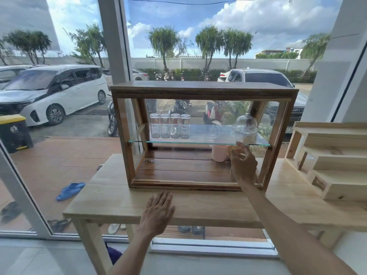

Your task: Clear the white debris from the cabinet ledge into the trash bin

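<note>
A dark wooden cabinet (198,90) with glass sides stands on a light wooden table (111,203). Its front ledge (178,184) runs along the bottom edge. I see a tiny pale speck (152,160) on the cabinet floor at the left; no other white debris is clear to me. My right hand (244,165) reaches into the lower compartment at the right, fingers apart, next to a pink cup (218,153) and just under the glass shelf (198,141). My left hand (156,213) lies flat on the table in front of the cabinet, holding nothing.
On the glass shelf stand several upturned glasses (169,126) and a glass dome (245,126) over a jar. A stepped pale wooden rack (333,161) sits on the table at the right. Outside the window at the left is a black bin with a yellow lid (14,132).
</note>
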### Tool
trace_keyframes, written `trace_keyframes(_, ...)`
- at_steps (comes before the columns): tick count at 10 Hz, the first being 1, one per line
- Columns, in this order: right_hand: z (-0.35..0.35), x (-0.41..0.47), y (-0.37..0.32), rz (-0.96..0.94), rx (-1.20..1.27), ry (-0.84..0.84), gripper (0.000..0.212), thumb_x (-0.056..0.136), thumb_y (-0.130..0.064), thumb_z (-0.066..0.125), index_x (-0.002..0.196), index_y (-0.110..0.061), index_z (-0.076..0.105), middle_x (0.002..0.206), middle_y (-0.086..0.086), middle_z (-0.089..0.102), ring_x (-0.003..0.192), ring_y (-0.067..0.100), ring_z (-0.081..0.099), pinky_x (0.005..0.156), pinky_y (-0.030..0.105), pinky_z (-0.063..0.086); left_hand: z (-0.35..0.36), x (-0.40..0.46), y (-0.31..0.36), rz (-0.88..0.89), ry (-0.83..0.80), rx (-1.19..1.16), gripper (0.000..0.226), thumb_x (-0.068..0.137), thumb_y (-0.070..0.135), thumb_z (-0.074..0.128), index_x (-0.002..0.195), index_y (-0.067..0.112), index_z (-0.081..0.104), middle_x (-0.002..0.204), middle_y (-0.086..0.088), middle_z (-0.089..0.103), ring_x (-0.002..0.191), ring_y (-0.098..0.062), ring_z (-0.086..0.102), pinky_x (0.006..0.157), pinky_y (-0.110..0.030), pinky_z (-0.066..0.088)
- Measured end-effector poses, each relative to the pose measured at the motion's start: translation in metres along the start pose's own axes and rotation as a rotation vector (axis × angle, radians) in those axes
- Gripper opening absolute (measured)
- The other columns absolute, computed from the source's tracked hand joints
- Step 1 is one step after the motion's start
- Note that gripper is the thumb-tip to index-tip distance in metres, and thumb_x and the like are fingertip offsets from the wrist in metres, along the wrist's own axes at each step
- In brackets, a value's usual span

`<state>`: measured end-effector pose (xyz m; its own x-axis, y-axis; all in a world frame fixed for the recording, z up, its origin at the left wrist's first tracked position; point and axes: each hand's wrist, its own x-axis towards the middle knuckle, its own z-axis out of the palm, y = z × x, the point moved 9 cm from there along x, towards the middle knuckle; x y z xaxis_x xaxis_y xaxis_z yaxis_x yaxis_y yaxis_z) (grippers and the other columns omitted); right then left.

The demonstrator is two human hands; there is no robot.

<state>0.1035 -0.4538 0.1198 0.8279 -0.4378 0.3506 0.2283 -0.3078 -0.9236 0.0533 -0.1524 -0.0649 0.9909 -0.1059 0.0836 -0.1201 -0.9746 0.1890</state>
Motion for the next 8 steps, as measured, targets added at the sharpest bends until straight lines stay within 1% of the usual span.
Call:
trace_keyframes(1,0.024,-0.012,-0.008,-0.028,0.035,-0.079,0.04,0.083,-0.03,0.061,0.123,-0.031,0.064,0.102,-0.003,0.069,0.086,0.007,0.066,0.086,0.035,0.056,0.002,0.001,-0.001,-0.003,-0.003,-0.013,0.098,0.072,0.07,-0.026,0.156,0.026,-0.002,0.166,0.005,-0.003,0.152,-0.012,-0.008,0.121,-0.037,-0.008)
trace_keyframes(2,0.049,-0.021,-0.015,-0.041,0.032,-0.179,0.039,0.088,-0.023,0.061,0.126,-0.029,0.064,0.107,-0.003,0.07,0.081,-0.01,0.059,0.082,0.02,0.051,0.002,0.001,-0.002,-0.003,0.0,-0.016,0.098,0.072,0.07,-0.027,0.156,0.026,-0.002,0.166,0.006,-0.003,0.152,-0.012,-0.009,0.122,-0.038,-0.007)
trace_keyframes(3,0.075,-0.033,-0.027,-0.078,-0.003,-0.301,0.045,0.087,-0.021,0.061,0.131,-0.024,0.062,0.121,-0.002,0.07,0.093,-0.002,0.064,0.092,0.025,0.051,0.0,-0.001,0.0,-0.004,-0.004,-0.012,0.096,0.073,0.068,-0.025,0.156,0.026,-0.002,0.166,0.005,-0.004,0.152,-0.012,-0.009,0.122,-0.038,-0.007)
trace_keyframes(4,0.092,-0.042,-0.027,-0.099,-0.018,-0.356,0.05,0.086,-0.024,0.062,0.136,-0.02,0.058,0.131,-0.003,0.065,0.109,0.006,0.064,0.102,0.035,0.05,0.0,0.0,0.0,0.0,0.006,-0.011,0.097,0.072,0.068,-0.026,0.156,0.025,-0.001,0.166,0.005,-0.003,0.152,-0.012,-0.007,0.122,-0.038,-0.007)
trace_keyframes(5,0.091,-0.042,-0.027,-0.09,-0.007,-0.354,0.049,0.086,-0.022,0.062,0.135,-0.02,0.058,0.132,-0.003,0.065,0.11,0.007,0.064,0.103,0.039,0.05,0.0,0.0,0.0,-0.004,0.008,-0.009,0.097,0.072,0.068,-0.026,0.156,0.026,0.0,0.166,0.005,-0.003,0.152,-0.012,-0.007,0.123,-0.038,-0.006)
trace_keyframes(6,0.093,-0.037,-0.024,-0.087,-0.022,-0.414,0.051,0.086,-0.022,0.061,0.137,-0.02,0.056,0.131,-0.003,0.065,0.113,0.008,0.063,0.104,0.041,0.049,-0.002,0.001,-0.002,0.0,0.029,-0.006,0.096,0.073,0.068,-0.025,0.156,0.026,0.001,0.166,0.005,-0.001,0.152,-0.012,-0.006,0.123,-0.038,-0.005)
trace_keyframes(7,0.087,-0.043,-0.032,-0.106,-0.097,-0.505,0.054,0.087,-0.022,0.06,0.14,-0.025,0.053,0.135,-0.003,0.061,0.122,0.01,0.057,0.109,0.042,0.044,-0.002,0.0,0.0,0.01,0.039,-0.007,0.095,0.075,0.069,-0.025,0.156,0.026,0.002,0.166,0.006,0.001,0.152,-0.01,-0.003,0.122,-0.037,-0.005)
trace_keyframes(8,0.049,-0.034,-0.071,-0.217,0.011,-0.376,0.049,0.09,-0.016,0.059,0.137,-0.03,0.055,0.132,-0.006,0.062,0.122,0.007,0.056,0.106,0.042,0.046,0.0,0.001,-0.002,0.005,0.036,0.017,0.093,0.076,0.069,-0.023,0.156,0.027,0.002,0.166,0.006,0.001,0.152,-0.01,-0.003,0.122,-0.036,-0.005)
